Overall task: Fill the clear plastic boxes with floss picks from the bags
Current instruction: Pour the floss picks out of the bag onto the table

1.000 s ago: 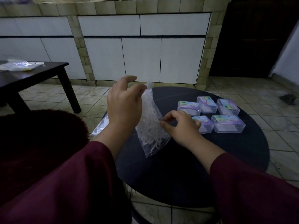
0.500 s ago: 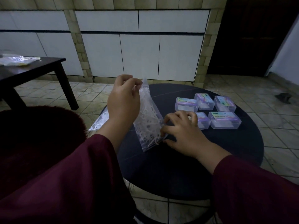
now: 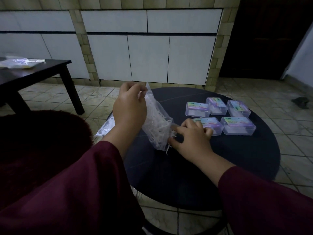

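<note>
Left hand (image 3: 129, 107) covers the top edge of the bag (image 3: 156, 122), so its grip there stays out of sight. Right hand (image 3: 192, 136) masks part of the nearest box (image 3: 210, 125). Box labels too small to read. A second bag (image 3: 105, 127), perhaps, peeks behind the left wrist.
</note>
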